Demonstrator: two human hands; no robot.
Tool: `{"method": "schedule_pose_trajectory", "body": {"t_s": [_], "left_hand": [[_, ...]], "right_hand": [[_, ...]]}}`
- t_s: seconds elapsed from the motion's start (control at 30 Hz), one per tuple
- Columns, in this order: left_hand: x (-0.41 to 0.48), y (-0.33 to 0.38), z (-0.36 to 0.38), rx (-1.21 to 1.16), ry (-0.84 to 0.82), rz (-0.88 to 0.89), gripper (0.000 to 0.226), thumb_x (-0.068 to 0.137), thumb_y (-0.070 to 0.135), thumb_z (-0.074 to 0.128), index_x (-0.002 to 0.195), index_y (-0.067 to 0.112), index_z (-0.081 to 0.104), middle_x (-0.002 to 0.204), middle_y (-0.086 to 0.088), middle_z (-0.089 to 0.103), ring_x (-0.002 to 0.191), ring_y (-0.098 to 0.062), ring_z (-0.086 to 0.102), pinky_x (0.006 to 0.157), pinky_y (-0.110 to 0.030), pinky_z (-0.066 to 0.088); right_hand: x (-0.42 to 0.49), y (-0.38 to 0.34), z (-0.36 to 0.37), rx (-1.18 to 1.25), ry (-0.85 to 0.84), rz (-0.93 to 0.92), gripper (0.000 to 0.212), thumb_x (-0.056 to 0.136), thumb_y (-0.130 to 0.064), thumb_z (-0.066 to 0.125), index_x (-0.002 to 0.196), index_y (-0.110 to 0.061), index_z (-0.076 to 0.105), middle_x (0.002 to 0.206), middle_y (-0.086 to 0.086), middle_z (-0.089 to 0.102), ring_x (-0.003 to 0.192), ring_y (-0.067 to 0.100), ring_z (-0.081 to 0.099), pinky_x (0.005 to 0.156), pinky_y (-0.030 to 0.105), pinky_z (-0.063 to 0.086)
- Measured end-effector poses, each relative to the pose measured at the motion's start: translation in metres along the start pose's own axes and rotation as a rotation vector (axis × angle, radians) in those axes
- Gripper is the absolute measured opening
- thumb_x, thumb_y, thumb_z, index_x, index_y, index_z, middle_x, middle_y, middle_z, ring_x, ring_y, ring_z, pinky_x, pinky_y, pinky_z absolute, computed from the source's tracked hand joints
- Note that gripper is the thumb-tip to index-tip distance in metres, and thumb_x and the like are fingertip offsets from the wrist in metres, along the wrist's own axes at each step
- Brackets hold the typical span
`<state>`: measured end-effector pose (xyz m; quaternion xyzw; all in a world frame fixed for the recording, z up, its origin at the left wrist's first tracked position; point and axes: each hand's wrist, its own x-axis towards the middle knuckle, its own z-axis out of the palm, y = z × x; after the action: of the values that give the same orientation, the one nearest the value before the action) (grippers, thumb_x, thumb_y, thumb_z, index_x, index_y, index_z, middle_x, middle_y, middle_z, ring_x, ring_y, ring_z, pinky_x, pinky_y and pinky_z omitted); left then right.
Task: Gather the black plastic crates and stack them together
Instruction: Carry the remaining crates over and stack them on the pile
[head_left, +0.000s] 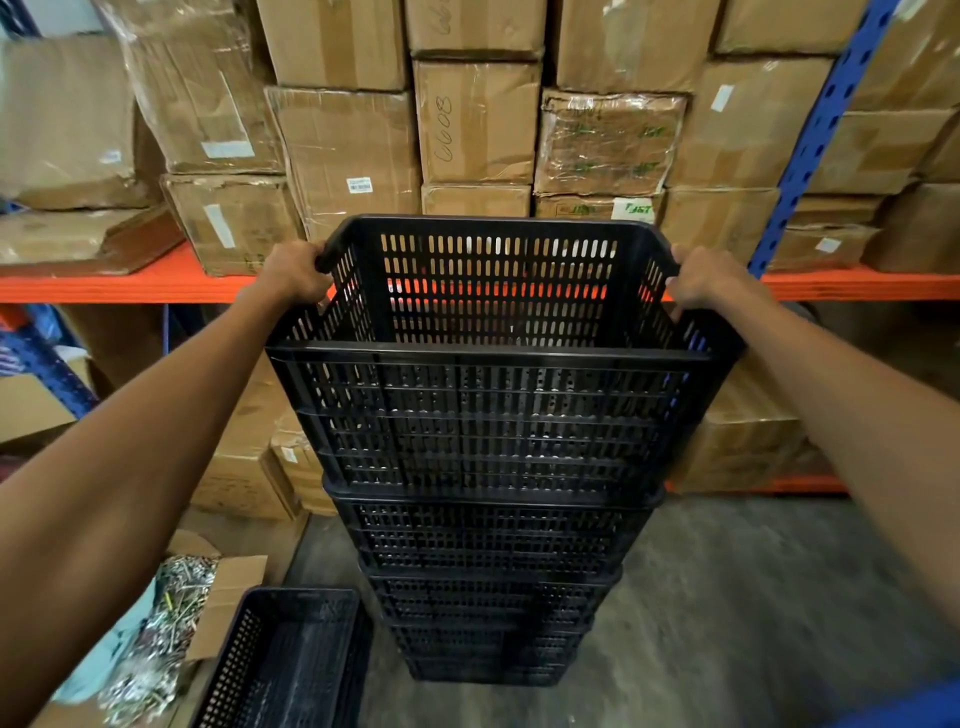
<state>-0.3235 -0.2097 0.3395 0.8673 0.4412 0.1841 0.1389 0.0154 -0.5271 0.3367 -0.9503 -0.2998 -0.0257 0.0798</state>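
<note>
Both hands closed on one crate: left hand (293, 273) wrapped over the far-left rim corner, right hand (701, 280) clamped on the far-right rim corner of the top black slotted plastic crate (488, 364). Gripped at opposite ends, probably to keep it level and square while seating it on the stack of matching black plastic crates (488, 587) beneath. Mouth up, base down, apparently nested into the stack rather than tilted. Long axis left to right across the view, long side wall facing the wearer, parallel to the orange steel shelf beam (119, 286) behind. Stack standing on the grey concrete floor (753, 597), just before the racking of brown cardboard boxes (478, 124). One more black slotted crate (280, 660) lying apart at lower left, not yet gathered, beside an open carton of loose metal bits (166, 623).
</note>
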Motion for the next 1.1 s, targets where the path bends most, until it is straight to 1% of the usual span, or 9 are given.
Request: {"method": "schedule_pose_trajectory", "body": {"t_s": [0.3, 0.37, 0.47, 0.53, 0.7, 0.77, 0.83, 0.9, 1.1], "left_hand": [[-0.006, 0.000, 0.000, 0.045, -0.015, 0.024, 0.033, 0.088, 0.008, 0.055, 0.120, 0.010, 0.060, 0.105, -0.021, 0.064, 0.100, -0.035, 0.061, 0.084, -0.041, 0.048], [-0.005, -0.004, 0.001, 0.031, -0.021, 0.030, 0.036, 0.088, 0.007, 0.054, 0.124, 0.011, 0.059, 0.110, -0.023, 0.064, 0.105, -0.038, 0.061, 0.088, -0.044, 0.049], [-0.001, -0.008, 0.000, 0.000, -0.018, 0.035, 0.041, 0.088, 0.006, 0.055, 0.129, 0.012, 0.058, 0.117, -0.026, 0.064, 0.112, -0.040, 0.060, 0.097, -0.046, 0.048], [0.000, -0.010, 0.000, -0.036, -0.026, 0.038, 0.043, 0.089, 0.007, 0.055, 0.131, 0.015, 0.057, 0.117, -0.025, 0.064, 0.111, -0.039, 0.061, 0.096, -0.046, 0.049], [0.005, -0.011, 0.006, 0.055, -0.018, 0.077, 0.041, 0.092, 0.013, 0.054, 0.132, 0.007, 0.052, 0.122, -0.030, 0.060, 0.116, -0.043, 0.057, 0.095, -0.045, 0.045], [0.009, -0.008, 0.010, 0.127, -0.018, 0.122, 0.049, 0.094, 0.020, 0.052, 0.138, 0.000, 0.043, 0.137, -0.032, 0.047, 0.130, -0.044, 0.045, 0.107, -0.047, 0.037], [0.011, -0.006, 0.016, 0.175, -0.045, 0.206, 0.066, 0.095, 0.023, 0.050, 0.150, -0.003, 0.022, 0.157, -0.028, 0.019, 0.148, -0.038, 0.018, 0.122, -0.043, 0.016], [0.017, -0.008, 0.024, 0.243, -0.066, 0.254, 0.076, 0.097, 0.026, 0.048, 0.153, -0.003, 0.006, 0.163, -0.022, 0.000, 0.152, -0.031, 0.001, 0.121, -0.034, 0.003], [0.019, -0.005, 0.023, 0.275, -0.106, 0.194, 0.078, 0.098, 0.034, 0.045, 0.152, -0.006, 0.007, 0.163, -0.022, 0.002, 0.152, -0.031, 0.003, 0.122, -0.035, 0.005]], "right_hand": [[-0.009, 0.003, 0.006, 0.084, 0.015, 0.027, 0.059, 0.094, -0.021, 0.050, 0.150, -0.017, 0.030, 0.131, 0.018, 0.060, 0.127, 0.038, 0.050, 0.098, 0.041, 0.045], [-0.011, 0.001, 0.002, 0.146, -0.072, 0.040, 0.066, 0.094, -0.017, 0.050, 0.153, -0.016, 0.020, 0.141, 0.020, 0.051, 0.130, 0.039, 0.047, 0.099, 0.038, 0.042], [-0.016, 0.001, -0.005, 0.282, -0.223, 0.057, 0.077, 0.097, -0.013, 0.046, 0.157, -0.022, 0.000, 0.160, 0.015, 0.024, 0.142, 0.036, 0.032, 0.113, 0.039, 0.031], [-0.021, 0.003, 0.000, 0.327, -0.194, 0.047, 0.076, 0.097, -0.012, 0.044, 0.157, -0.024, -0.001, 0.162, 0.014, 0.020, 0.145, 0.036, 0.027, 0.116, 0.038, 0.027], [-0.036, -0.003, 0.004, -0.003, 0.008, 0.024, 0.070, 0.095, -0.025, 0.044, 0.156, -0.021, 0.010, 0.155, 0.019, 0.030, 0.137, 0.040, 0.039, 0.106, 0.048, 0.037], [-0.040, -0.007, 0.005, -0.128, 0.012, -0.051, 0.069, 0.099, -0.031, 0.040, 0.157, -0.015, 0.005, 0.163, 0.013, 0.007, 0.145, 0.038, 0.025, 0.110, 0.051, 0.035], [-0.037, -0.008, 0.008, -0.172, -0.026, -0.123, 0.069, 0.101, -0.033, 0.035, 0.156, -0.009, 0.000, 0.165, 0.005, -0.013, 0.152, 0.029, 0.005, 0.117, 0.050, 0.027], [-0.029, -0.008, 0.009, -0.177, -0.049, -0.143, 0.070, 0.102, -0.034, 0.033, 0.156, -0.003, 0.001, 0.164, 0.006, -0.014, 0.153, 0.025, -0.004, 0.121, 0.048, 0.021], [-0.022, -0.004, 0.011, -0.245, -0.055, -0.172, 0.076, 0.100, -0.047, 0.030, 0.155, 0.002, 0.006, 0.165, 0.013, -0.005, 0.152, 0.027, -0.008, 0.123, 0.043, 0.012]]}}
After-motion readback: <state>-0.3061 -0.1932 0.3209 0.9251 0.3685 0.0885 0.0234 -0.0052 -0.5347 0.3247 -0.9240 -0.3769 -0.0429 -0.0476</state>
